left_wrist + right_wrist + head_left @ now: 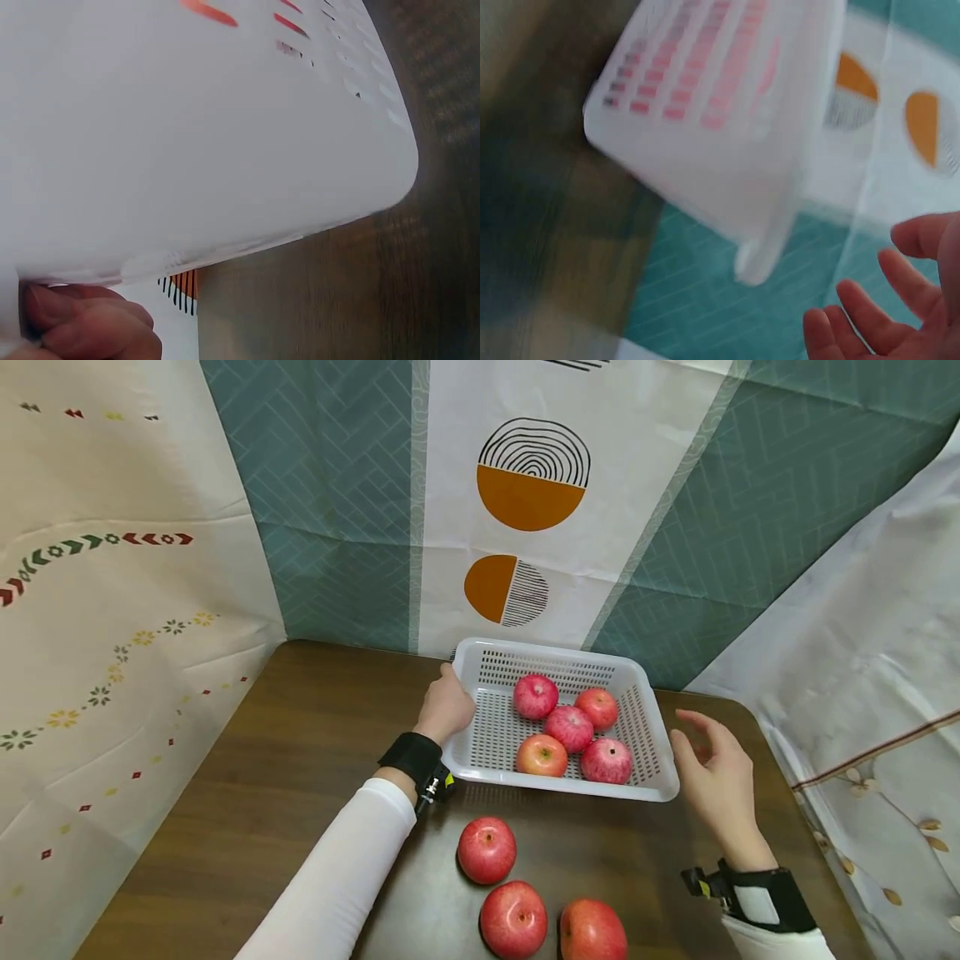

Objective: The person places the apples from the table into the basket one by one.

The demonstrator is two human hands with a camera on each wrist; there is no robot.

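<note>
A white plastic basket [480, 760] with slotted walls stands at the back of the table. Inside lie several round fruits: apples [542, 755] and pinker, speckled fruits [607, 761] that look like pomegranates. My left hand [444, 703] grips the basket's left rim, its curled fingers [97, 322] showing under the edge in the left wrist view. Beside the right end of the basket is my right hand [716, 768], fingers loosely bent and apart, holding nothing. The right wrist view shows a gap between these fingers [862, 315] and the basket's rim.
Three red apples lie on the brown table in front of the basket: one nearest it [487, 850], another [513, 920] closer to me, and a third [592, 933] at the bottom edge. A patterned cloth [337, 527] hangs behind, with pale cloths on both sides.
</note>
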